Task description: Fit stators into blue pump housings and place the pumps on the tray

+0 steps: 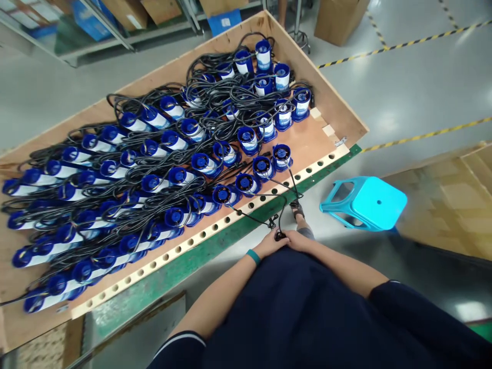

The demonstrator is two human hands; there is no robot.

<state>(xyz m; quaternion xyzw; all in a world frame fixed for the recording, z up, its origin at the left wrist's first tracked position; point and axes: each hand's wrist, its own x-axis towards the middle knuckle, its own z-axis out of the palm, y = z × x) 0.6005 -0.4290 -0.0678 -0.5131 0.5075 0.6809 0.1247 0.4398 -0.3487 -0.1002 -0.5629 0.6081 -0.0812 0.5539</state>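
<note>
Close to my body, my left hand (270,244) and my right hand (295,240) come together, fingers closed around a small bundle of black cable (280,235). A green-blue band circles my left wrist. Thin black leads run from the nearest blue cylindrical units, such as the fan-topped one at the corner (282,154), over the crate's edge toward my hands. Another cable end (272,221) hangs just beyond my left fingers. Many similar blue units with white labels (246,183) stand in rows in the wooden crate (303,134), coiled black cables lying among them.
A pale wooden strip with round holes (203,234) lines the crate's near side, above a green edge (172,277). To the right stands a turquoise plastic stool (378,202), with cardboard (442,205) behind it. Shelves with boxes (126,18) stand at the back.
</note>
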